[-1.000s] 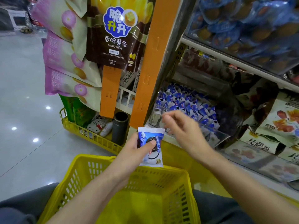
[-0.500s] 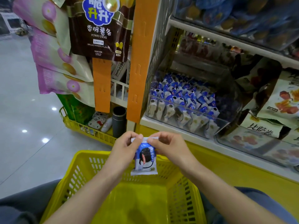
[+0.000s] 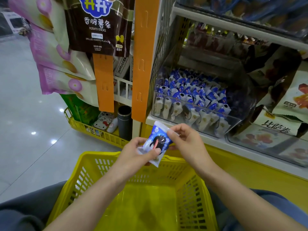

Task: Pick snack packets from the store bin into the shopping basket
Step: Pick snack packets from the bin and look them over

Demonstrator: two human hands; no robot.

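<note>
Pinched a tilted snack packet (image 3: 157, 144) at frame centre: left hand (image 3: 133, 155) on its lower end, right hand (image 3: 189, 145) on its upper corner. Held over the far rim of the shopping basket (image 3: 93, 157), below the store bin (image 3: 196, 118).

Both my bare forearms reach forward, the left from the lower left and the right from the lower right, and they converge in the middle of the view. My left grip (image 3: 133, 152) holds the lower end of a packet (image 3: 158, 141), thumb laid across its front and fingers curled behind. My right grip (image 3: 188, 144) pinches the packet's upper corner with its fingertips, back of the hand toward the camera, sitting a little higher than the left.
</note>
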